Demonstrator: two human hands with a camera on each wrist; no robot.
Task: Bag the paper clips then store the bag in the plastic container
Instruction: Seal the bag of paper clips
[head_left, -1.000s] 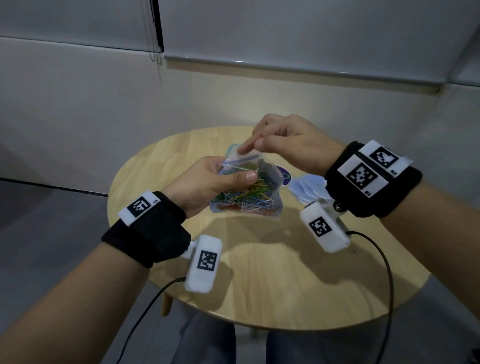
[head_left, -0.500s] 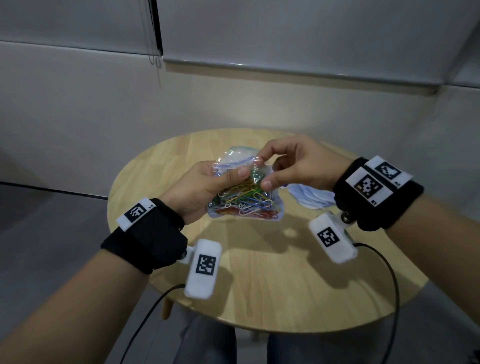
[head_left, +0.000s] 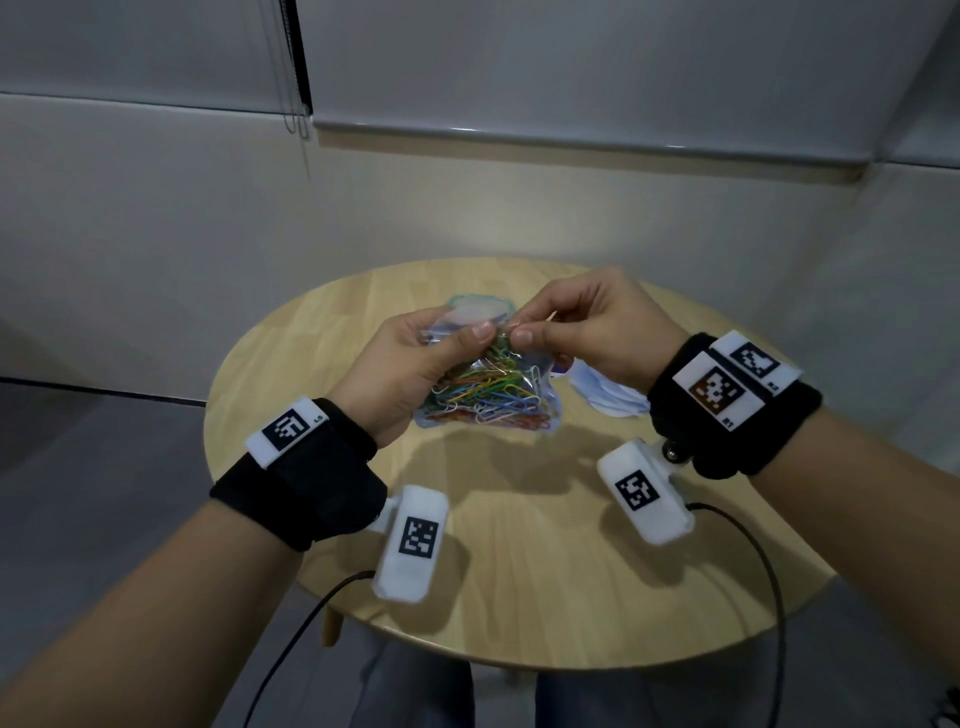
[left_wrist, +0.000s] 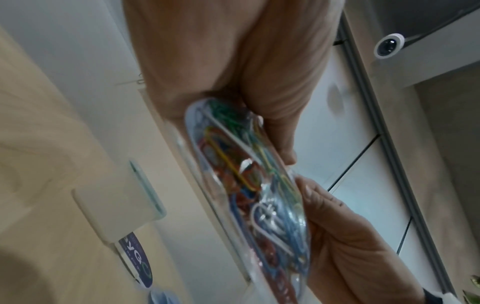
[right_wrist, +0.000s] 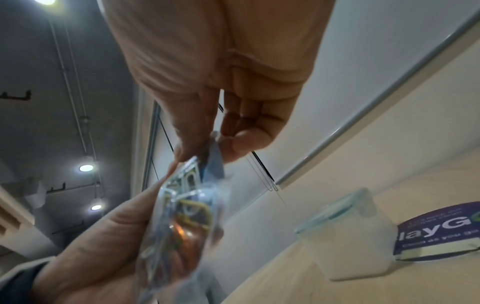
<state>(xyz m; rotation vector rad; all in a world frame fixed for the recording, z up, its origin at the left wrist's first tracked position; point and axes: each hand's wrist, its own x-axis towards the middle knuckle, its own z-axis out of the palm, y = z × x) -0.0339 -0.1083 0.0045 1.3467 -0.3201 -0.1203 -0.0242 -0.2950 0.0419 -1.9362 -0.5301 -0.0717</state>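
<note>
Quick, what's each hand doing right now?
Left hand: holding the bag of paper clips.
Right hand: pinching the bag's top edge.

Clear, glossy, crinkled plastic film: bag (head_left: 488, 395). Smooth coloured coating on wire: paper clips (head_left: 483, 397). Translucent, frosted plastic with teal-tinted rim: plastic container (right_wrist: 345, 236). Pale wood grain under a smooth satin finish: table (head_left: 519, 545). Black matt cloth: wrist bands (head_left: 306, 478). Glossy printed wrapper: purple packet (right_wrist: 439, 228).

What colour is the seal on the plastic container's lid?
Teal green, running round the rim of the translucent plastic container; the right wrist view shows it best.
</note>
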